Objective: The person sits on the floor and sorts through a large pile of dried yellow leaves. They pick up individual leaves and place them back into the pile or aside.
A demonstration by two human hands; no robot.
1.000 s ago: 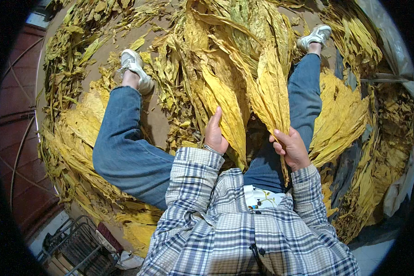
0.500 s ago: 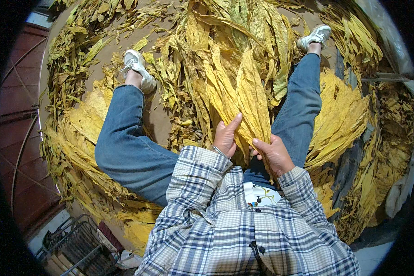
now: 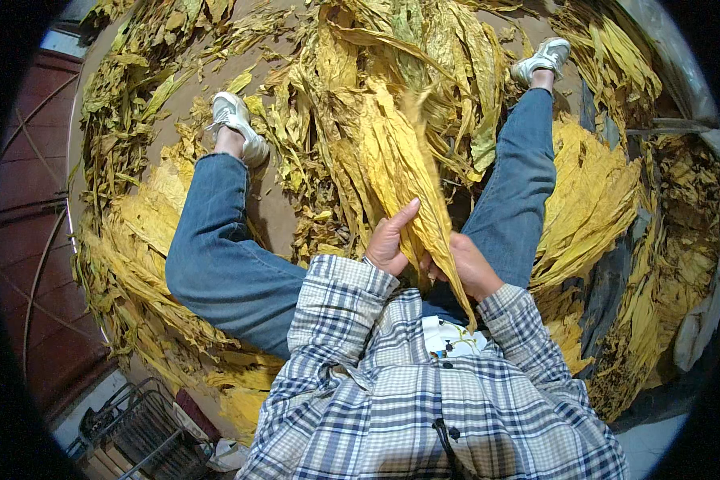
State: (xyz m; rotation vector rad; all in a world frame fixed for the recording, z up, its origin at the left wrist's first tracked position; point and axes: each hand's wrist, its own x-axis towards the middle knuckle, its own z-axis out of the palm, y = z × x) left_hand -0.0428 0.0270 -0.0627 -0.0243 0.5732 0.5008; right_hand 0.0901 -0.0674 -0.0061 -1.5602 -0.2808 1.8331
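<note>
Several long yellow dried tobacco leaves (image 3: 396, 160) stretch out between my legs, their narrow stem ends toward my lap. My left hand (image 3: 388, 245) is closed on them from the left, thumb lying along the top and the other fingers hidden underneath. From the right, my right hand (image 3: 474, 268) reaches beneath the leaves. Its fingertips are mostly covered by the leaf edge, so its grip cannot be made out. One tapered leaf end hangs past this hand toward my shirt. A large heap of yellow-green leaves (image 3: 336, 64) lies just beyond the held ones.
Flat yellow leaf piles lie outside both legs, a left pile (image 3: 148, 232) and a right pile (image 3: 588, 208). Leaf scraps cover much of the brown floor (image 3: 276, 212). A dark red metal door (image 3: 44, 240) stands at far left, with a metal-framed rack (image 3: 148, 428) at lower left.
The right-hand leaf has folded over leftward onto the other, narrowing the spread. My right hand has slid under the leaves, its thumb now out of sight. My left hand has stayed nearly in place.
</note>
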